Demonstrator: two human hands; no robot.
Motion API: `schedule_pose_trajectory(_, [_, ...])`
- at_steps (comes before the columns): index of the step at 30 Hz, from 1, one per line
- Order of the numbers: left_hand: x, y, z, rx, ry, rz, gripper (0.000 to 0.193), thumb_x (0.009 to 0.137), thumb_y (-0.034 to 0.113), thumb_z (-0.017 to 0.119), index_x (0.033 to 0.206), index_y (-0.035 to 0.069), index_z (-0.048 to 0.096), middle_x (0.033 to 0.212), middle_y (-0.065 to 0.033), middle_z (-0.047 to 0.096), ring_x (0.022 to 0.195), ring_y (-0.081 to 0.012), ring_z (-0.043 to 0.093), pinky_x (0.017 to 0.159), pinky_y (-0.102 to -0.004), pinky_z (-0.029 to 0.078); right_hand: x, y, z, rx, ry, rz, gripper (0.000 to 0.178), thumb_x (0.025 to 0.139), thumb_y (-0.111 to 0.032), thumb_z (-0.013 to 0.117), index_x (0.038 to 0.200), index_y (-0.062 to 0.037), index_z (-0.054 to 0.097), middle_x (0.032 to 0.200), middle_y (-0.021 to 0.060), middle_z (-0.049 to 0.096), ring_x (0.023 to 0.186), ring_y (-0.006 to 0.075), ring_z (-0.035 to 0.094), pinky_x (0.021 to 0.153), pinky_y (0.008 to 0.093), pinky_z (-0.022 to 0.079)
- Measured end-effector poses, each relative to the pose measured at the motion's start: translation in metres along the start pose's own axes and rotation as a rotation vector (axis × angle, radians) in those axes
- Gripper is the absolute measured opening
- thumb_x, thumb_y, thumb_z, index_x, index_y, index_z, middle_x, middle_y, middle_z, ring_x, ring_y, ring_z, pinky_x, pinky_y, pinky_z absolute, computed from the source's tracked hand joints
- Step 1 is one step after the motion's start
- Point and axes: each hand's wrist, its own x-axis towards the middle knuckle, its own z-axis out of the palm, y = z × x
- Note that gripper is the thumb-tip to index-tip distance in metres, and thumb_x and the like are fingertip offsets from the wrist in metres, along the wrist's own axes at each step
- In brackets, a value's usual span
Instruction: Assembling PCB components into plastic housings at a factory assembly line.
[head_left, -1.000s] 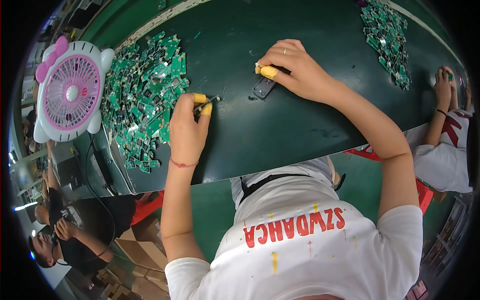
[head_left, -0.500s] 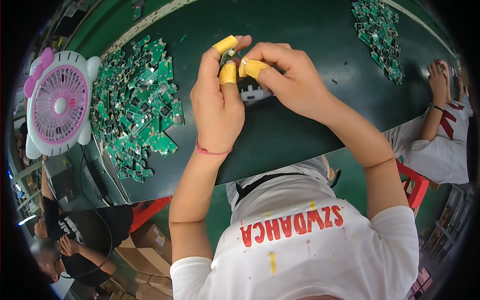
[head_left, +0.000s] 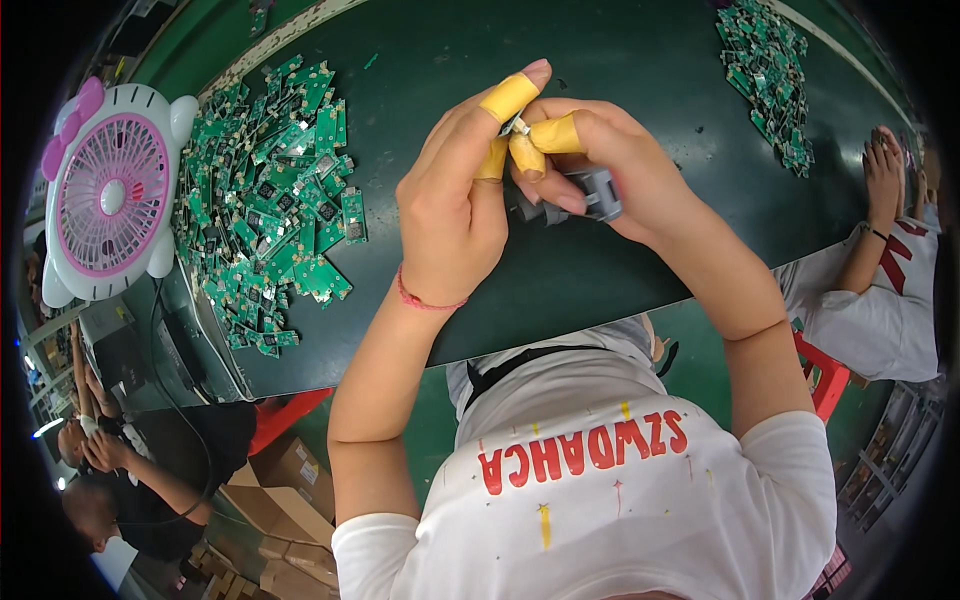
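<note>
My left hand (head_left: 455, 190) pinches a small circuit board (head_left: 512, 124) between thumb and forefinger, above the dark green table. Only a little of the board shows, with a bright metal part at its end. My right hand (head_left: 625, 165) closes in from the other side, its yellow-wrapped fingertips pressed against that end. Yellow wraps cover fingertips on both hands. A grey notched shape (head_left: 598, 195) shows under my right fingers; whether they hold it I cannot tell. To the left lies a broad pile of green circuit boards (head_left: 270, 205).
A white and pink fan (head_left: 112, 195) stands beyond the pile at the table's left edge. Another heap of boards (head_left: 765, 85) lies far right. People sit at both sides, one in a black shirt (head_left: 180, 460). Open cardboard boxes (head_left: 280, 490) stand on the floor at lower left.
My left hand has shifted slightly right, and my right fingers have come onto the board's end. The grey shape now shows beneath my right hand.
</note>
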Motion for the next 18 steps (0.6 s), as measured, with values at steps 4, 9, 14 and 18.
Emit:
schedule_pose_trajectory(4, [0.0010, -0.0007, 0.0004, -0.016, -0.001, 0.070, 0.048, 0.069, -0.015, 0.036, 0.110, -0.001, 0.055, 0.111, -0.0114, 0.060, 0.096, -0.0285, 0.059, 0.083, -0.0324, 0.046, -0.0021, -0.0034, 0.0010, 0.033, -0.063, 0.003, 0.029, 0.085, -0.023, 0.040, 0.078, 0.0012, 0.053, 0.059, 0.0050, 0.048, 0.045, 0.0078, 0.034, 0.057, 0.0242, 0.036])
schedule_pose_trajectory(9, [0.0004, -0.0011, 0.0025, 0.063, 0.021, 0.095, 0.049, 0.068, -0.015, 0.036, 0.111, -0.001, 0.055, 0.111, -0.0114, 0.060, 0.096, -0.0274, 0.059, 0.082, -0.0318, 0.046, -0.0021, -0.0022, 0.0003, 0.046, -0.051, -0.005, 0.028, 0.085, -0.023, 0.040, 0.077, 0.0009, 0.053, 0.060, 0.0055, 0.050, 0.043, 0.0067, 0.033, 0.055, 0.0227, 0.036])
schedule_pose_trajectory(14, [-0.0012, 0.0027, 0.0032, -0.007, -0.003, 0.007, 0.050, 0.068, -0.016, 0.035, 0.111, -0.002, 0.055, 0.111, -0.0119, 0.060, 0.095, -0.0270, 0.059, 0.082, -0.0312, 0.046, -0.0023, -0.0037, -0.0037, 0.006, -0.073, -0.004, 0.027, 0.084, -0.022, 0.040, 0.077, 0.0002, 0.053, 0.064, 0.0073, 0.053, 0.042, 0.0056, 0.035, 0.051, 0.0210, 0.033])
schedule_pose_trajectory(18, [-0.0013, -0.0010, 0.0058, -0.012, 0.017, 0.021, 0.049, 0.069, -0.016, 0.034, 0.111, -0.002, 0.055, 0.111, -0.0121, 0.060, 0.095, -0.0265, 0.059, 0.082, -0.0306, 0.046, -0.0020, -0.0041, -0.0026, -0.002, -0.069, 0.003, 0.026, 0.084, -0.021, 0.040, 0.077, -0.0001, 0.053, 0.064, 0.0071, 0.053, 0.042, 0.0057, 0.035, 0.051, 0.0212, 0.033])
